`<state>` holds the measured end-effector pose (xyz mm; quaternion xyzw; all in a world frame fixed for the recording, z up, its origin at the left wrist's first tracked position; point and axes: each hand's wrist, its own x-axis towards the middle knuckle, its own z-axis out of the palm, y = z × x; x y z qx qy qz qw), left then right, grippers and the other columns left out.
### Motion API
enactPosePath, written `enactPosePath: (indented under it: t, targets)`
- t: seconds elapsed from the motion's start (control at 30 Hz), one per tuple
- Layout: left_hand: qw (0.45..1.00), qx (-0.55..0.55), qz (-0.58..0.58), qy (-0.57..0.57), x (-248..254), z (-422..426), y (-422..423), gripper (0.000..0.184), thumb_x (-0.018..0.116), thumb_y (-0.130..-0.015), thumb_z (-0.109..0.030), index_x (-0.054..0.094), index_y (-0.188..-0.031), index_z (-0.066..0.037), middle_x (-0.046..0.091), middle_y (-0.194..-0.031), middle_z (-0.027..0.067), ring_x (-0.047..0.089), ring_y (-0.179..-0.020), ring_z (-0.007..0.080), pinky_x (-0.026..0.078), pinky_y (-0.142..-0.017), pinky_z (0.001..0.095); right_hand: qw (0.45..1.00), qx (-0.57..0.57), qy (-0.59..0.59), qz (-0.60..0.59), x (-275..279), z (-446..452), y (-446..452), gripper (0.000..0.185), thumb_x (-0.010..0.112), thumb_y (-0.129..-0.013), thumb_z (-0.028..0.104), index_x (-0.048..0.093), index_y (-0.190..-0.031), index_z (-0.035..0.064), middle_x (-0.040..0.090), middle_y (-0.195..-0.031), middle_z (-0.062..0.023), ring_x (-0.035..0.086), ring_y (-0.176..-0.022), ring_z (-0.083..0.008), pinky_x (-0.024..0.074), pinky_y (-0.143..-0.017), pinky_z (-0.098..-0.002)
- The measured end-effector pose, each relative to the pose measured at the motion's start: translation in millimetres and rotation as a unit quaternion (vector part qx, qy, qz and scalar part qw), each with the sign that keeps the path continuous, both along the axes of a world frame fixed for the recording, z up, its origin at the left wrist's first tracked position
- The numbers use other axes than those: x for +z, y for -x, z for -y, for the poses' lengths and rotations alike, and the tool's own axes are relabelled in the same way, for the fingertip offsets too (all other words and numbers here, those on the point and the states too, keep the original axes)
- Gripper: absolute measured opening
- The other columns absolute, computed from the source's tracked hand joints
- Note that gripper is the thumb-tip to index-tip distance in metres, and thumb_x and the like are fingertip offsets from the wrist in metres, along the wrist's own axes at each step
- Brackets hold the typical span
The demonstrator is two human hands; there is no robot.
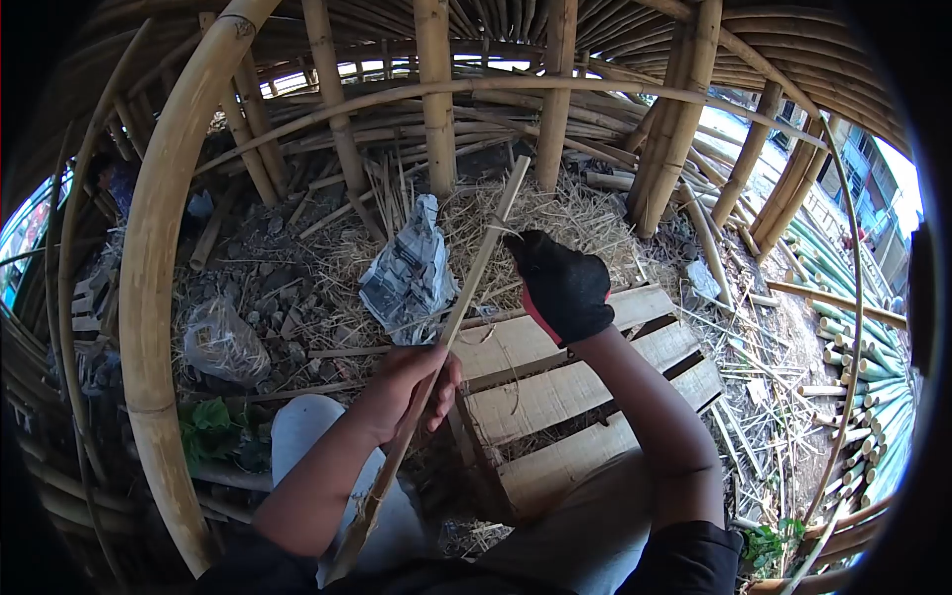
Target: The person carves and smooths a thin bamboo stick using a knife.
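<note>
A long split bamboo strip point(474, 273) slants from my lap up toward the middle of the view. My bare left hand point(415, 389) is wrapped round its lower part. My right hand point(562, 288), in a black and red glove, is closed beside the upper part of the strip, near a thin curled shaving point(502, 230). Whatever its fingers hold is hidden or too small to name. Under my right forearm lies a slatted wooden platform point(555, 399), with another thin shaving on it.
Crumpled newspaper point(412, 273) lies on straw and shavings beyond the platform. A clear plastic bag point(226, 340) rests on rubble at left. A thick bamboo pole point(149, 297) rises close on the left. Bamboo posts stand ahead; green poles point(878, 397) are stacked at right.
</note>
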<state>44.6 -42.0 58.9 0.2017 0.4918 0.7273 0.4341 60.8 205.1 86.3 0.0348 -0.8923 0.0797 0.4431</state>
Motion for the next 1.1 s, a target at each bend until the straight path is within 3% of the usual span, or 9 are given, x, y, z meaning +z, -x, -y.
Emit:
enactPosePath:
  t: [0.07,0.17,0.37,0.43,0.57,0.63,0.77,0.97,1.1]
  targets:
    - [1.0,-0.005,0.015,-0.01,1.6,-10.0,14.9,0.042,0.038,-0.104,-0.043,0.055,-0.101,-0.004,0.044,-0.058,-0.0016,0.045,-0.042,0.0073,0.037,-0.036,0.0225,0.997,0.019,-0.072,-0.009,5.1,-5.7,2.3,0.009,0.064,-0.09,0.021,0.067,-0.097,0.0173,0.065,-0.075,-0.0047,0.064,-0.061,-0.0246,0.0494,-0.05,-0.0362]
    - [0.999,-0.018,-0.029,-0.018,-0.6,-28.3,30.7,0.04,0.041,-0.103,-0.044,0.055,-0.099,-0.007,0.045,-0.057,-0.0027,0.044,-0.04,0.0075,0.036,-0.037,0.0228,0.991,-0.088,-0.101,0.013,10.4,3.3,-0.9,0.012,0.063,-0.089,0.02,0.068,-0.1,0.018,0.066,-0.081,-0.0038,0.065,-0.064,-0.0238,0.0506,-0.052,-0.0349]
    - [0.994,-0.043,0.082,-0.05,-13.3,-41.9,38.8,0.033,0.043,-0.102,-0.043,0.051,-0.092,-0.013,0.039,-0.055,-0.0042,0.036,-0.038,0.0053,0.03,-0.036,0.021,0.998,-0.017,-0.051,-0.025,1.1,-17.4,7.7,0.015,0.062,-0.09,0.017,0.068,-0.103,0.017,0.066,-0.087,-0.004,0.066,-0.067,-0.0246,0.0522,-0.056,-0.0357]
    - [0.99,-0.055,0.107,-0.076,-18.7,-42.2,46.8,0.035,0.046,-0.101,-0.045,0.051,-0.098,-0.01,0.035,-0.055,-0.0052,0.032,-0.038,0.0044,0.026,-0.035,0.0209,0.997,0.016,-0.054,0.052,0.4,-13.5,4.8,0.013,0.063,-0.089,0.019,0.068,-0.101,0.0165,0.066,-0.083,-0.0051,0.066,-0.066,-0.0254,0.0518,-0.056,-0.0369]
    - [0.999,0.006,-0.003,-0.04,-17.0,-34.9,66.2,0.041,0.058,-0.097,-0.041,0.05,-0.11,-0.002,0.034,-0.055,-0.0052,0.031,-0.039,0.0029,0.026,-0.035,0.0193,0.957,0.124,-0.104,0.24,9.2,2.0,-0.5,0.013,0.067,-0.087,0.025,0.069,-0.096,0.0153,0.065,-0.073,-0.0073,0.065,-0.062,-0.0278,0.0506,-0.055,-0.0385]
    - [0.998,0.009,-0.014,-0.054,-23.2,-34.1,71.4,0.044,0.059,-0.096,-0.042,0.05,-0.111,-0.002,0.035,-0.055,-0.0053,0.031,-0.039,0.0025,0.026,-0.035,0.0191,0.949,0.165,-0.046,0.263,-0.9,6.4,2.7,0.015,0.068,-0.086,0.028,0.069,-0.092,0.0144,0.065,-0.071,-0.0078,0.064,-0.06,-0.0286,0.0498,-0.054,-0.0388]
    - [0.998,0.023,-0.025,-0.056,-25.1,-31.2,72.8,0.047,0.062,-0.094,-0.042,0.049,-0.113,0.0,0.038,-0.056,-0.0056,0.033,-0.038,0.0018,0.025,-0.035,0.0187,0.951,0.159,-0.054,0.259,-2.5,18.7,5.5,0.018,0.07,-0.084,0.032,0.072,-0.085,0.0144,0.065,-0.069,-0.0066,0.064,-0.058,-0.028,0.049,-0.052,-0.038]
    - [0.994,0.015,-0.057,-0.097,-31.3,-19.8,74.1,0.034,0.064,-0.095,-0.031,0.052,-0.109,-0.003,0.045,-0.061,-0.0054,0.039,-0.042,0.0005,0.029,-0.039,0.0183,0.945,0.138,-0.126,0.269,-5.6,19.5,5.2,0.013,0.068,-0.082,0.03,0.07,-0.084,0.0176,0.062,-0.067,-0.0028,0.064,-0.058,-0.0249,0.0481,-0.05,-0.0365]
    - [0.992,0.064,-0.106,-0.016,-21.3,-20.2,70.8,0.026,0.065,-0.094,-0.023,0.053,-0.107,-0.004,0.049,-0.062,-0.0036,0.041,-0.041,0.0015,0.031,-0.038,0.0185,0.941,0.131,-0.166,0.262,-2.0,20.9,4.2,0.009,0.067,-0.08,0.026,0.069,-0.085,0.0196,0.062,-0.07,-0.0011,0.064,-0.06,-0.0237,0.0485,-0.05,-0.0357]
